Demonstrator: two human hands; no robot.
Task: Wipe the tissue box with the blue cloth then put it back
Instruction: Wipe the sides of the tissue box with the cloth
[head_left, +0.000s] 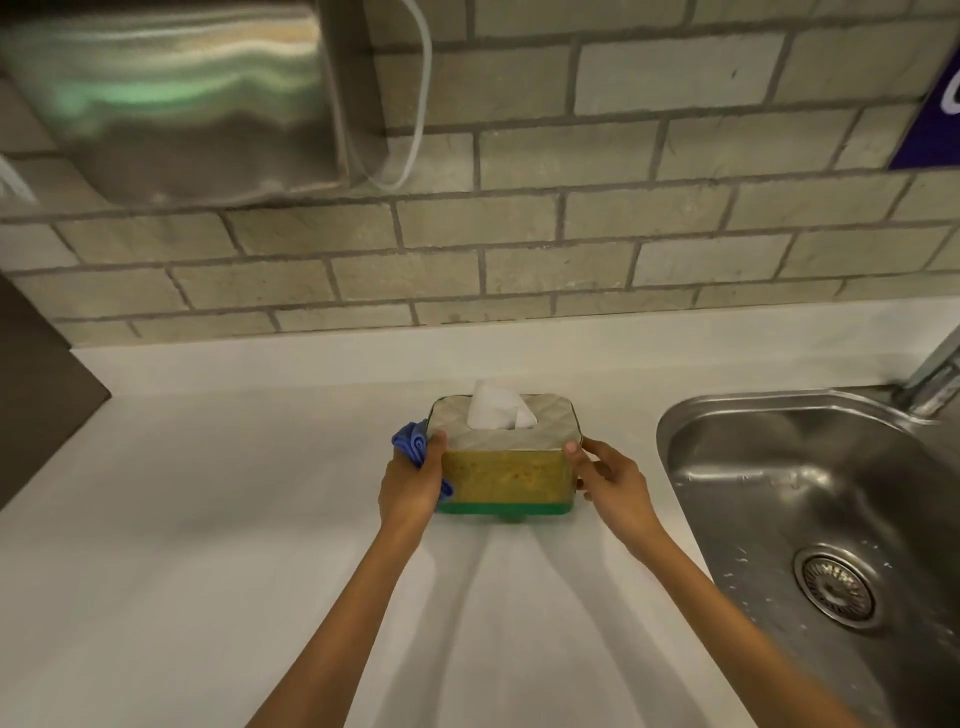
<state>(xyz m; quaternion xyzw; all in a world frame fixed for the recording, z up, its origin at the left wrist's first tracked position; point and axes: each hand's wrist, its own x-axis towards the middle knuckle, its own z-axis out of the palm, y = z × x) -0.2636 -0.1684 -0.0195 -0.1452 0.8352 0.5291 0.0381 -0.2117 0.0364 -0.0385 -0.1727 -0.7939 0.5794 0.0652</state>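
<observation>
The tissue box (503, 475) stands on the white counter (208, 519), with a yellow-green side, a green base, a pale lid and a white tissue (498, 408) sticking out of the top. My left hand (410, 488) presses the bunched blue cloth (411, 447) against the box's left side. My right hand (610, 480) grips the box's right side, thumb on the top corner. Both hands hold the box between them.
A steel sink (810, 499) with a drain and a tap (935, 379) lies right of the box. A brick-tile wall rises behind the counter. A steel dispenser (182, 98) hangs on the wall at the upper left. A dark panel borders the counter's left end.
</observation>
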